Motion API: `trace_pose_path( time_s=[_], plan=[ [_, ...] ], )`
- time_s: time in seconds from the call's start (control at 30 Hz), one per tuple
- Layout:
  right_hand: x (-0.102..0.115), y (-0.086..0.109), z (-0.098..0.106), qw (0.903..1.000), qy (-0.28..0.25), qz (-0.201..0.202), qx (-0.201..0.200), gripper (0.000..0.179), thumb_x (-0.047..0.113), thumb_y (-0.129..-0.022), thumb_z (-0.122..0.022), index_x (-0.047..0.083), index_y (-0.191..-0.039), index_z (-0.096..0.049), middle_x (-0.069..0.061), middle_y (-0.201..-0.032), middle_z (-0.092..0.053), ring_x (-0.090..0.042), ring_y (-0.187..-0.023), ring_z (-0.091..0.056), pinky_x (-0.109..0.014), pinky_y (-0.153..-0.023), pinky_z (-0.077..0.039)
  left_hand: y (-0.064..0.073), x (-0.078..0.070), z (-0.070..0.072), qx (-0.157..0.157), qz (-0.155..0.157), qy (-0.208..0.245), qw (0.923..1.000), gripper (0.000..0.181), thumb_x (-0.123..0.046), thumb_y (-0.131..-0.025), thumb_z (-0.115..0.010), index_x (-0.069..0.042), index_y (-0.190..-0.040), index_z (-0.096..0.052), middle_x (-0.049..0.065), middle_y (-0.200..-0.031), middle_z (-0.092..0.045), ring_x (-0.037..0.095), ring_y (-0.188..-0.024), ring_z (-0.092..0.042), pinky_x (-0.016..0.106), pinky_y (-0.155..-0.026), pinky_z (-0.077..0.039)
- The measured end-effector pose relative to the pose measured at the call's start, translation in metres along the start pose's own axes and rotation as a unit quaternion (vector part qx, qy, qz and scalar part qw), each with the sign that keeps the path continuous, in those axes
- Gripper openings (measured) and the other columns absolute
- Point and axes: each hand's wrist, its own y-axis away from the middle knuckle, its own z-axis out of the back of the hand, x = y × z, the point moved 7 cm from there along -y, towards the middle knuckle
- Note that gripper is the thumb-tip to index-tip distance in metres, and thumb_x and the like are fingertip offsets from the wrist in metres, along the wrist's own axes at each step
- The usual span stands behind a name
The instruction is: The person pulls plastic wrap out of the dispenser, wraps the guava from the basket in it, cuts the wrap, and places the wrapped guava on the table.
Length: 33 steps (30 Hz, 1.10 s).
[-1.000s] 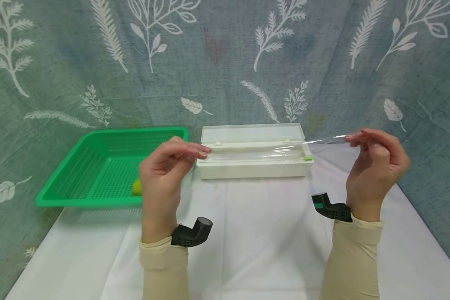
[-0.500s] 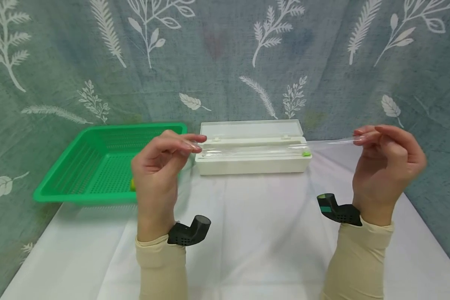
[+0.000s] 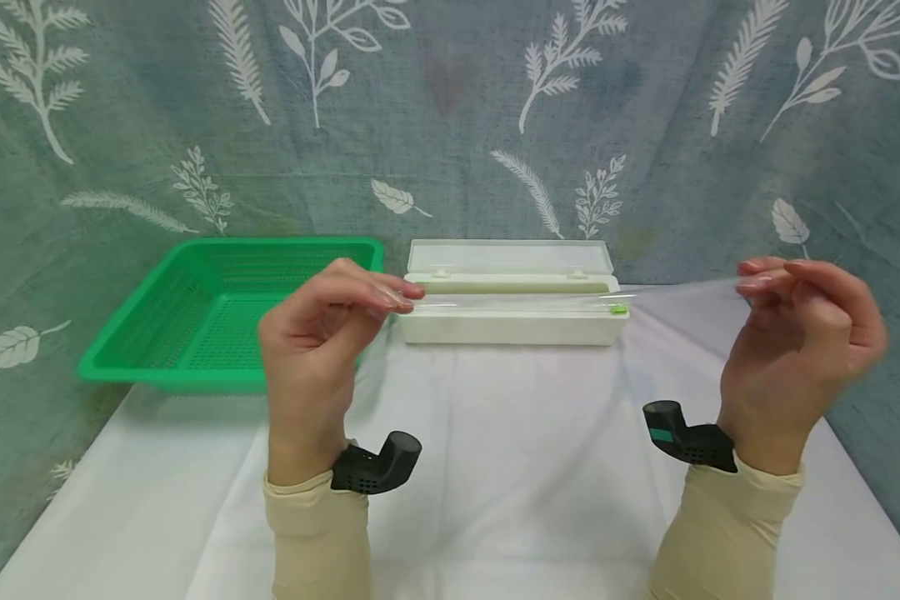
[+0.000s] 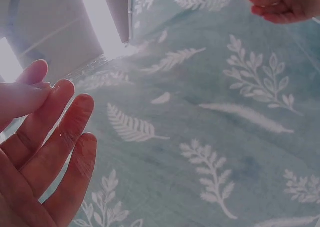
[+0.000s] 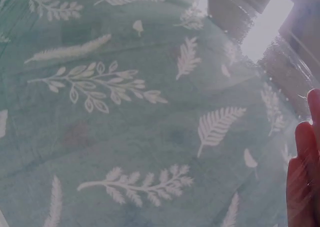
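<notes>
- Clear film [image 3: 510, 302] spanned from one side to the other, held up over the white-covered bench [image 3: 525, 475].
- The left grip [image 3: 322, 333] pinched one end between thumb and fingertips. My left wrist view showed film lying over the other fingers, so I judged it could cling there and fold on release.
- The right grip [image 3: 802, 342] looked pinched on the opposite end, slightly higher in my head view; an uneven pull, I thought, might skew, wrinkle or tear the sheet.
- Beyond the left grip sat the green basket [image 3: 165, 377], partly hidden from me.
- Near the basket, the white box [image 3: 506, 331] stood with its lid [image 3: 506, 255] raised. I couldn't tell whether the film touched it; if so, the green tab [image 3: 618, 309] at its right end could snag the film.
- Farthest back hung the leaf-print cloth [image 3: 450, 183].
</notes>
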Motion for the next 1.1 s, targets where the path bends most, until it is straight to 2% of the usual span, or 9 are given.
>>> trace_pose_path(
  time_s=[0.1, 0.3, 0.5, 0.6, 0.7, 0.83, 0.97, 1.07, 1.1],
  plan=[
    [0.003, 0.0, 0.0, 0.9998, 0.01, -0.004, 0.016, 0.025, -0.003, -0.072, -0.051, -0.026, -0.079, -0.047, -0.032, -0.067, -0.054, -0.038, -0.062, -0.055, -0.04, -0.063, -0.048, 0.001, 0.0, -0.001, 0.008, -0.003, 0.007, 0.9999, 0.014, 0.021, -0.077, -0.05, 0.01, -0.076, -0.06, 0.017, -0.074, -0.057, 0.038, -0.079, -0.059, 0.046, -0.074, -0.045],
    [0.005, 0.0, 0.0, 0.999, 0.007, -0.017, 0.04, 0.024, -0.006, -0.073, -0.048, -0.029, -0.078, -0.047, -0.035, -0.071, -0.054, -0.037, -0.058, -0.054, -0.04, -0.063, -0.047, 0.0, -0.001, 0.001, 0.013, -0.007, 0.009, 0.9999, 0.017, 0.022, -0.077, -0.049, 0.01, -0.076, -0.06, 0.016, -0.073, -0.057, 0.037, -0.079, -0.059, 0.047, -0.075, -0.044],
    [0.007, 0.005, 0.003, 0.9957, -0.013, -0.06, 0.07, 0.022, -0.009, -0.073, -0.05, -0.03, -0.078, -0.045, -0.035, -0.068, -0.054, -0.039, -0.057, -0.055, -0.042, -0.065, -0.048, 0.004, -0.004, 0.001, 0.02, 0.027, -0.011, 0.9994, 0.017, 0.023, -0.077, -0.048, 0.01, -0.076, -0.059, 0.018, -0.073, -0.057, 0.037, -0.076, -0.058, 0.043, -0.074, -0.045],
    [0.009, 0.008, 0.005, 0.9908, -0.024, -0.087, 0.1, 0.02, -0.011, -0.075, -0.049, -0.03, -0.079, -0.046, -0.035, -0.067, -0.054, -0.04, -0.058, -0.056, -0.043, -0.067, -0.049, 0.006, -0.005, 0.001, 0.036, 0.048, -0.013, 0.9981, 0.02, 0.023, -0.077, -0.045, 0.009, -0.076, -0.059, 0.018, -0.073, -0.058, 0.035, -0.075, -0.059, 0.041, -0.071, -0.046],
    [0.012, 0.011, 0.006, 0.9841, -0.04, -0.108, 0.135, 0.017, -0.014, -0.076, -0.046, -0.03, -0.079, -0.048, -0.034, -0.068, -0.056, -0.04, -0.059, -0.057, -0.042, -0.067, -0.049, 0.008, -0.006, 0.0, 0.074, 0.062, -0.009, 0.9953, 0.024, 0.024, -0.076, -0.042, 0.007, -0.077, -0.06, 0.017, -0.075, -0.06, 0.033, -0.075, -0.058, 0.04, -0.07, -0.045],
    [0.017, 0.019, 0.006, 0.9734, -0.06, -0.129, 0.179, 0.017, -0.018, -0.077, -0.04, -0.031, -0.081, -0.049, -0.036, -0.073, -0.057, -0.04, -0.062, -0.058, -0.04, -0.066, -0.05, 0.016, -0.009, -0.002, 0.129, 0.093, -0.023, 0.9871, 0.029, 0.026, -0.075, -0.042, 0.006, -0.08, -0.061, 0.017, -0.078, -0.06, 0.032, -0.077, -0.058, 0.037, -0.071, -0.046],
    [0.026, 0.03, 0.01, 0.9592, -0.073, -0.153, 0.226, 0.02, -0.022, -0.079, -0.033, -0.031, -0.084, -0.05, -0.037, -0.079, -0.057, -0.041, -0.067, -0.058, -0.039, -0.068, -0.049, 0.026, -0.009, -0.008, 0.207, 0.084, -0.038, 0.974, 0.03, 0.025, -0.074, -0.046, 0.003, -0.086, -0.062, 0.015, -0.082, -0.061, 0.028, -0.079, -0.058, 0.034, -0.07, -0.046],
    [0.031, 0.039, 0.017, 0.9457, -0.058, -0.175, 0.268, 0.024, -0.023, -0.08, -0.028, -0.031, -0.088, -0.049, -0.037, -0.083, -0.057, -0.04, -0.072, -0.058, -0.038, -0.071, -0.049, 0.037, -0.006, -0.012, 0.269, 0.064, -0.042, 0.9601, 0.032, 0.023, -0.074, -0.048, 0.0, -0.09, -0.062, 0.011, -0.085, -0.062, 0.024, -0.08, -0.058, 0.033, -0.069, -0.046],
    [0.033, 0.043, 0.02, 0.9401, -0.044, -0.183, 0.284, 0.024, -0.023, -0.081, -0.028, -0.031, -0.089, -0.049, -0.036, -0.084, -0.057, -0.039, -0.074, -0.059, -0.038, -0.073, -0.048, 0.042, -0.005, -0.013, 0.282, 0.068, -0.045, 0.956, 0.033, 0.023, -0.074, -0.049, -0.001, -0.091, -0.063, 0.011, -0.086, -0.061, 0.023, -0.08, -0.058, 0.033, -0.07, -0.046]
  ],
)
